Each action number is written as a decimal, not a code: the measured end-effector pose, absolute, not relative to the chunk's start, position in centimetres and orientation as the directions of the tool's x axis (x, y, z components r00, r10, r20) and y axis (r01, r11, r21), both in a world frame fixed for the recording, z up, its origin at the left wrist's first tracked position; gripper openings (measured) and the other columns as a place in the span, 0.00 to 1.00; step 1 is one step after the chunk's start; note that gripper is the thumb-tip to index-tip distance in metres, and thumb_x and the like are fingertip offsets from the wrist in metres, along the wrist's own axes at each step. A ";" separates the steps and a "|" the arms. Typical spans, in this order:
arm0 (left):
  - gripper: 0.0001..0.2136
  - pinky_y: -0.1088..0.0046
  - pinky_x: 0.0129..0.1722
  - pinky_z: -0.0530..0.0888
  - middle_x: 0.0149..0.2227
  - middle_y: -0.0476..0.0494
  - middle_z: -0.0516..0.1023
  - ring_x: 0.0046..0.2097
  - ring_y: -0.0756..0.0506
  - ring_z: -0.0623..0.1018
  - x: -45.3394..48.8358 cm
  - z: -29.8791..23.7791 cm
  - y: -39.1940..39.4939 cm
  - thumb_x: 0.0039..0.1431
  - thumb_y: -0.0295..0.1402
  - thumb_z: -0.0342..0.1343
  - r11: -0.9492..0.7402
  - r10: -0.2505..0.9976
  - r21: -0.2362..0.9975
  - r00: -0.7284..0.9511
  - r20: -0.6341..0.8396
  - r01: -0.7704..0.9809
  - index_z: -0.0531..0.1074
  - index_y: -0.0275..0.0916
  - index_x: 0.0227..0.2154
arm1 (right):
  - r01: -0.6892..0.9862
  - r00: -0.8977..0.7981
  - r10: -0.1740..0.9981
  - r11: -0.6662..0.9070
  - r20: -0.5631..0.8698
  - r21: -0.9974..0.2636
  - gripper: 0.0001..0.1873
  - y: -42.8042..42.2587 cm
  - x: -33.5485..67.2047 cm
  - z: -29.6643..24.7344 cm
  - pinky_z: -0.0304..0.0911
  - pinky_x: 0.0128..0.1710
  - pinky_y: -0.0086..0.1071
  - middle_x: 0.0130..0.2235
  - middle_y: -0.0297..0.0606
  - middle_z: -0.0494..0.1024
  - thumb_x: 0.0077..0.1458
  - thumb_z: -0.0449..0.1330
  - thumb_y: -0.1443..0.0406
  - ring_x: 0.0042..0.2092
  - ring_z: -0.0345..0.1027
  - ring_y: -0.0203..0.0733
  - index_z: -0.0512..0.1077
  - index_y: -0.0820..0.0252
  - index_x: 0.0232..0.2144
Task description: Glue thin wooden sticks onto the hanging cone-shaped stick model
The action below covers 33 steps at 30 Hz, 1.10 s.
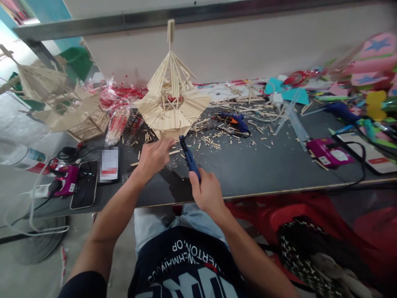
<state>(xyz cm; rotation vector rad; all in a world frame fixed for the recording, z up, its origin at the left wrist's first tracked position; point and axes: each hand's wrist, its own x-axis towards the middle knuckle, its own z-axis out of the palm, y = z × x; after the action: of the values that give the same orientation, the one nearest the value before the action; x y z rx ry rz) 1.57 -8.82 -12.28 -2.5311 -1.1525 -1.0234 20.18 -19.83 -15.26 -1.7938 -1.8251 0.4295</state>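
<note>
My right hand is wrapped round the blue handles of a pair of pliers or cutters. The dark jaws of this tool point away from me, close to the base of a pagoda-like model made of pale wooden sticks. The model stands upright, with a flared lower roof and a tall pointed top. My left hand is closed, its fingertips together at the model's lower front edge, just left of the jaws. What those fingers hold, if anything, is too small to make out.
Cut stick pieces litter the dark table around a blue glue gun. Phones and a purple power adapter lie left; another purple adapter and a tablet lie right. A second stick model stands left.
</note>
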 end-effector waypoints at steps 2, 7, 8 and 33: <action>0.11 0.77 0.31 0.73 0.34 0.44 0.84 0.32 0.50 0.82 1.5 -12.1 -8.9 0.72 0.30 0.46 -0.706 0.578 0.132 0.458 0.675 0.696 0.74 0.38 0.42 | 0.812 0.042 0.988 0.054 0.149 -0.581 0.28 -20.3 20.6 -15.1 0.56 0.38 0.38 0.29 0.45 0.77 0.70 0.40 0.49 0.32 0.69 0.47 0.70 0.59 0.30; 0.09 0.79 0.30 0.73 0.34 0.45 0.84 0.30 0.52 0.82 2.1 -12.4 -9.2 0.74 0.33 0.46 -0.707 0.597 0.213 0.409 0.690 0.674 0.67 0.36 0.49 | 0.845 0.118 0.975 0.000 0.187 -0.534 0.30 -20.4 21.8 -15.2 0.60 0.44 0.43 0.38 0.51 0.80 0.70 0.43 0.48 0.40 0.72 0.53 0.74 0.65 0.41; 0.09 0.79 0.30 0.73 0.35 0.45 0.84 0.29 0.52 0.82 2.3 -12.4 -9.3 0.74 0.33 0.46 -0.703 0.624 0.267 0.391 0.677 0.659 0.65 0.36 0.51 | 0.860 0.123 0.970 0.003 0.211 -0.511 0.30 -20.3 22.1 -15.3 0.61 0.46 0.44 0.41 0.53 0.80 0.69 0.44 0.48 0.42 0.72 0.55 0.74 0.67 0.45; 0.16 0.79 0.31 0.78 0.36 0.48 0.84 0.30 0.53 0.82 2.4 -12.1 -10.5 0.73 0.34 0.48 -0.580 0.807 0.695 0.416 0.419 0.424 0.60 0.42 0.61 | 0.857 -0.072 0.958 0.202 0.277 -0.474 0.32 -17.1 24.1 -17.3 0.59 0.63 0.59 0.59 0.58 0.71 0.59 0.62 0.50 0.65 0.60 0.67 0.70 0.68 0.57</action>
<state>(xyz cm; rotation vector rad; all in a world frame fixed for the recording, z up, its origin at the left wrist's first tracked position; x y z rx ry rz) 2.40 -10.55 -12.07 -3.0282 -1.4454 -1.4355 24.12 -17.06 -17.33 -1.6828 -1.9559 0.2513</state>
